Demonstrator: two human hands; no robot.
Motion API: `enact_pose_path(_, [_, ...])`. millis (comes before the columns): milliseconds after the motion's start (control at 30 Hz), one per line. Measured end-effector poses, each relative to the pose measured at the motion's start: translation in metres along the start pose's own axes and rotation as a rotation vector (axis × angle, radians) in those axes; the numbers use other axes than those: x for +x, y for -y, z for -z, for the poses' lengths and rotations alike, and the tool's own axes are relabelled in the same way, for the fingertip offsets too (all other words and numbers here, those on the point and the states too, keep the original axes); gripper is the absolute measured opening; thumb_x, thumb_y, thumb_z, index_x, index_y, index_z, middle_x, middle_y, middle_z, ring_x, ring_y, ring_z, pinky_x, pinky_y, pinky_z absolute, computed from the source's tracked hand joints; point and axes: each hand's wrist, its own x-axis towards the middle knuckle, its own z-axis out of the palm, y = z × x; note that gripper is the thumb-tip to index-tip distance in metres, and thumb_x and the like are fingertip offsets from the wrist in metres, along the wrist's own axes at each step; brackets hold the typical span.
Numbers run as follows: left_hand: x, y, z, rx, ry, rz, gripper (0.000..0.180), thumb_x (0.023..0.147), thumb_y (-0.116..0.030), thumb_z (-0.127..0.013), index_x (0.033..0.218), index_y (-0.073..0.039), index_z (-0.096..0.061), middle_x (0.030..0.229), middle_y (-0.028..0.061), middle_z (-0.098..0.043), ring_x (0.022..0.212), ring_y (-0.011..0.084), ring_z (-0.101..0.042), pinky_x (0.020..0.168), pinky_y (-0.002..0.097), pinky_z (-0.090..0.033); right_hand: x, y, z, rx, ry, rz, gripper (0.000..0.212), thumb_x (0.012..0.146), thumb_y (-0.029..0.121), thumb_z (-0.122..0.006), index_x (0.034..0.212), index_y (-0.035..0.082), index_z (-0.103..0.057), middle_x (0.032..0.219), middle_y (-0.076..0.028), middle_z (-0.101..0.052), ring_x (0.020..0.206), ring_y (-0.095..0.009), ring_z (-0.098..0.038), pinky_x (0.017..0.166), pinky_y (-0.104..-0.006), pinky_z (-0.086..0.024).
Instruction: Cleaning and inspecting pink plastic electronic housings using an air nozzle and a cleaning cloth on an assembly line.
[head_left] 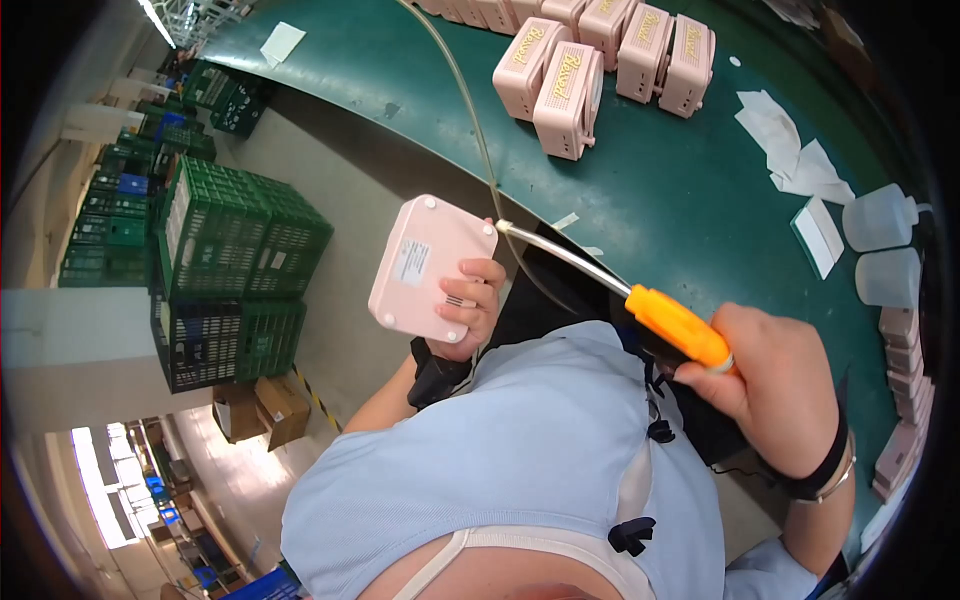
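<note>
My left hand (478, 305) grips a pale pink boxy device (425, 265) by its near right side, off the table's edge. The face toward me bears a white label and round white feet at its corners. In my right hand (775, 375) is an orange-handled tool (682, 325) with a slim metal shaft. Its cream-coloured tip meets the device's upper right corner in the picture, by one foot; whether it touches, I cannot tell. A thin clear hose (462, 95) hangs down past that tip; where its lower end goes is hidden.
Several pink devices (568, 100) stand at the far side of the green table (640, 190). White papers (770, 130), a small white pad (818, 238) and translucent bottles (885, 278) lie or stand at the right. Green crates (240, 230) and a cardboard box (280, 408) are on the floor at left.
</note>
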Motion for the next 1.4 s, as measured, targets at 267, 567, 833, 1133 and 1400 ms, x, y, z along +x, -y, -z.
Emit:
enact_pose_path(267, [0.003, -0.01, 0.003, -0.172, 0.041, -0.004, 0.047, 0.1, -0.015, -0.048, 0.147, -0.015, -0.044, 0.095, 0.0105, -0.053, 0.077, 0.0191, -0.066, 0.061, 0.0314, -0.059, -0.011, -0.016, -0.01, 0.046, 0.139, -0.01, 0.044, 0.08, 0.044, -0.074, 0.081, 0.004, -0.054, 0.07, -0.015, -0.055, 0.065, -0.037, -0.057, 0.058, -0.0428, -0.043])
enact_pose_path(567, [0.008, -0.005, -0.004, -0.042, 0.055, 0.08, 0.047, 0.101, -0.019, -0.048, 0.147, -0.015, -0.043, 0.106, 0.0104, -0.053, 0.073, 0.0197, -0.065, 0.055, 0.0292, -0.058, -0.021, -0.018, -0.017, 0.182, 0.221, 0.058, 0.046, 0.078, 0.048, -0.072, 0.082, 0.005, -0.057, 0.07, -0.013, -0.056, 0.065, -0.036, -0.057, 0.057, -0.0425, -0.043])
enact_pose_path(833, [0.002, -0.01, 0.004, 0.007, 0.125, 0.091, 0.047, 0.1, -0.022, -0.048, 0.146, -0.011, -0.044, 0.119, 0.0084, -0.053, 0.078, 0.0197, -0.064, 0.06, 0.0323, -0.058, -0.031, -0.018, -0.03, 0.01, 0.092, 0.027, 0.045, 0.079, 0.048, -0.072, 0.085, 0.005, -0.058, 0.071, -0.012, -0.057, 0.065, -0.035, -0.059, 0.057, -0.0413, -0.044])
enact_pose_path(1133, [0.014, 0.019, -0.044, 1.078, -0.216, -0.673, 0.047, 0.105, -0.036, -0.043, 0.145, -0.01, -0.041, 0.145, 0.0134, -0.048, 0.126, 0.0269, -0.053, 0.106, 0.0452, -0.044, -0.051, -0.02, -0.036, 0.044, -0.108, 0.066, 0.044, 0.08, 0.045, -0.074, 0.087, 0.005, -0.058, 0.074, -0.01, -0.058, 0.062, -0.034, -0.057, 0.056, -0.0396, -0.047])
enact_pose_path(1400, [0.069, 0.056, -0.039, 1.369, -0.214, -0.628, 0.052, 0.103, -0.02, -0.049, 0.15, -0.009, -0.028, 0.144, 0.0118, -0.046, 0.131, 0.0268, -0.048, 0.111, 0.0445, -0.04, -0.124, -0.029, -0.073, 0.299, -0.615, -0.077, 0.03, 0.095, 0.028, -0.063, 0.103, -0.001, -0.062, 0.097, -0.011, -0.063, 0.08, -0.023, -0.062, 0.073, -0.0316, -0.048])
